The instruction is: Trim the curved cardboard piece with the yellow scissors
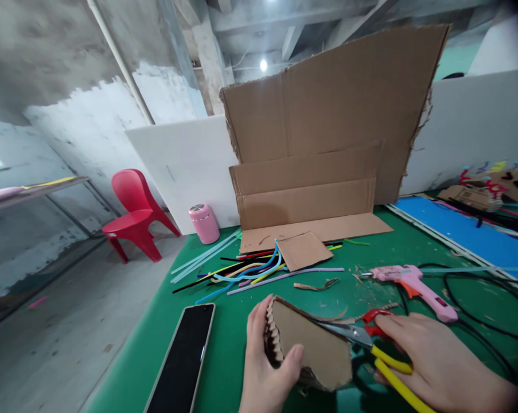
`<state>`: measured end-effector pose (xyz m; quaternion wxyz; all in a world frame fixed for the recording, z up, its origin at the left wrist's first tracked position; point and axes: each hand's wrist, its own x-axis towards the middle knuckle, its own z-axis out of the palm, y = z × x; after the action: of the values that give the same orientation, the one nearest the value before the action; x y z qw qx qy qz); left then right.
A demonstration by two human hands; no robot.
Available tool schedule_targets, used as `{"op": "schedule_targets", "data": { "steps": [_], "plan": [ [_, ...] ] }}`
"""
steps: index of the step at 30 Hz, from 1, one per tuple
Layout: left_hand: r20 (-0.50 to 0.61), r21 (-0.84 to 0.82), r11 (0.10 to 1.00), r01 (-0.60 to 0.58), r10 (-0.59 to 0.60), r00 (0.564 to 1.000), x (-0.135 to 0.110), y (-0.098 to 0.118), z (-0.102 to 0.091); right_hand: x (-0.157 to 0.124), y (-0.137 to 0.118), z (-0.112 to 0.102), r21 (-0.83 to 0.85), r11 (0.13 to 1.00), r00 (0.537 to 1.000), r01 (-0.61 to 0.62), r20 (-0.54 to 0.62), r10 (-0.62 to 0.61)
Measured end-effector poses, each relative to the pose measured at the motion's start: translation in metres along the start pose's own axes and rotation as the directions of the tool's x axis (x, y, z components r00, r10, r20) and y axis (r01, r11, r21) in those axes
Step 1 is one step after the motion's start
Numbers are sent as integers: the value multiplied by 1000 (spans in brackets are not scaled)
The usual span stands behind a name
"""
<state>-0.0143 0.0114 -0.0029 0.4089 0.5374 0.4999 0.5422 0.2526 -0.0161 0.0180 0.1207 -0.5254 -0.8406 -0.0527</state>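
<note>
The left hand [267, 370] clamps a piece of cardboard [316, 344], thumb on its face, over the green table [228, 344]. The right hand [433, 358] is wrapped around the handles of the scissors [361, 336] — the blades lie along the cardboard's upper edge. A pink glue gun [421, 288] rests just beyond the right hand; a phone [182, 361] lies left of the other.

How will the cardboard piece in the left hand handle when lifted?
The cardboard piece is probably light: it looks like thin corrugated board. It should stay stiff, as its face looks flat in the left hand. Its exposed wavy edge might crush if squeezed.
</note>
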Motion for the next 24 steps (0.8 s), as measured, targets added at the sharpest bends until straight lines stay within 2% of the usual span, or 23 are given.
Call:
{"op": "schedule_targets", "data": {
  "steps": [2,6,14,19,24],
  "plan": [
    [-10,0,1000,2,-2,1000,0,0,0,-1,0,-2,-6,1000,1000,-9,-22,9],
    [6,-4,1000,14,-14,1000,-1,0,0,-1,-4,-2,-17,1000,1000,-17,9,17],
    [13,-9,1000,19,-19,1000,-2,-5,0,6,-8,-5,-72,996,995,45,-82,-50],
    [-6,3,999,34,-34,999,-2,-5,1,8,-6,1,-22,999,1000,25,-9,-25],
    [-21,12,1000,-4,5,1000,-2,-1,1,7,-4,7,50,999,999,10,42,-12]
  ]
}}
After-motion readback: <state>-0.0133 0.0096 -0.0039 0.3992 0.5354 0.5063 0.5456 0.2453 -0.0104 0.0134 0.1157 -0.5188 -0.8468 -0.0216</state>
